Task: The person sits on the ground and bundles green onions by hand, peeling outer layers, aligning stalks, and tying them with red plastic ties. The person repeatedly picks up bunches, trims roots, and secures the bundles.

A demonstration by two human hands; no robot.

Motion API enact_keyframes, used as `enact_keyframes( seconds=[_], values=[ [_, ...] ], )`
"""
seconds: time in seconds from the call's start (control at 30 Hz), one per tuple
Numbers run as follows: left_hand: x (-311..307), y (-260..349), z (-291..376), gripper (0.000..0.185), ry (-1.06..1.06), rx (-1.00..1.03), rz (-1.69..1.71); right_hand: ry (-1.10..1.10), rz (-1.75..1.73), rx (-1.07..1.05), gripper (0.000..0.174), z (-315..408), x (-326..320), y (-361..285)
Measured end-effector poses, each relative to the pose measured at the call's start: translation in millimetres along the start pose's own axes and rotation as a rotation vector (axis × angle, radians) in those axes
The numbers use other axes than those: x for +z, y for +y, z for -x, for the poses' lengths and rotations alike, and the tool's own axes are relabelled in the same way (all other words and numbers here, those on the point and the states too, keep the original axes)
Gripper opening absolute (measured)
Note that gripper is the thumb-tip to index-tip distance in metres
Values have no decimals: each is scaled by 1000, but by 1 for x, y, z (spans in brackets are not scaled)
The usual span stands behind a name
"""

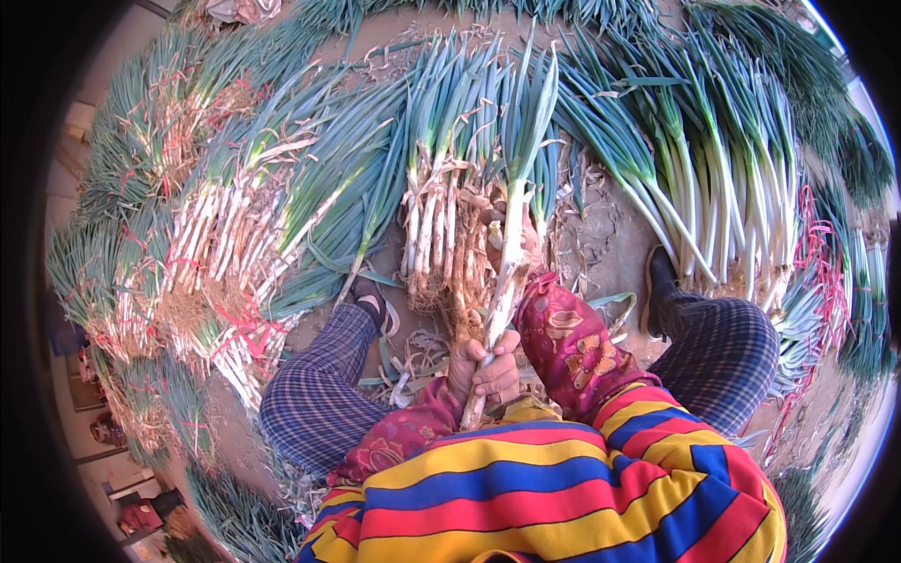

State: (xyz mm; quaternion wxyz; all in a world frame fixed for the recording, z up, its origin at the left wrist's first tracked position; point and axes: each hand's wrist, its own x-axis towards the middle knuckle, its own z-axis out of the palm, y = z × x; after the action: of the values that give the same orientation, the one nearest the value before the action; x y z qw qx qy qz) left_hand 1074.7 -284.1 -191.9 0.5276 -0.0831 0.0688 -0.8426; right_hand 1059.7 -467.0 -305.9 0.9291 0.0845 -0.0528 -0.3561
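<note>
A large green onion [505, 295] with a white stalk and green leaves lies lengthwise before me, its lower end near my striped top. My left hand [486, 369] has its fingers wrapped around the lower stalk. Higher up, my right hand [524, 236] is behind the upper white stalk, partly hidden by it; its exact grip cannot be seen. Just beyond stands a row of brown, unpeeled green onions [433, 225] with dry skins and roots. To the right lie cleaner green onions with long white stalks [728, 190].
Many bundles of green onions tied with red ribbon [232, 239] lie at the left. Loose red ribbons [816, 260] hang at the right. Peeled dry skins [415, 352] litter the ground between my legs. A person [141, 515] is at the lower left edge.
</note>
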Motion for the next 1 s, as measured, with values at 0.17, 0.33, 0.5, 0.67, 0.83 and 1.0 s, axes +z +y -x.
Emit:
enact_keyframes(
  seconds=[0.17,0.33,0.5,0.67,0.83,1.0],
  values=[
    [7,5,-1,16,24,47,-42,-263,-9,185,28,-5,9,-2],
    [4,34,6,15,219,245,-213,363,985,198,20,29,33,8],
    [-29,58,23,9,903,351,-775,423,1101,253,19,57,63,35],
    [-19,17,4,23,1288,354,-1479,835,1220,85,37,37,35,18],
    [-26,0,9,36,1480,273,-1980,767,1928,68,67,32,51,43],
    [-23,-6,1,47,1469,113,-2063,778,2224,-107,53,35,33,39]
  ],
)
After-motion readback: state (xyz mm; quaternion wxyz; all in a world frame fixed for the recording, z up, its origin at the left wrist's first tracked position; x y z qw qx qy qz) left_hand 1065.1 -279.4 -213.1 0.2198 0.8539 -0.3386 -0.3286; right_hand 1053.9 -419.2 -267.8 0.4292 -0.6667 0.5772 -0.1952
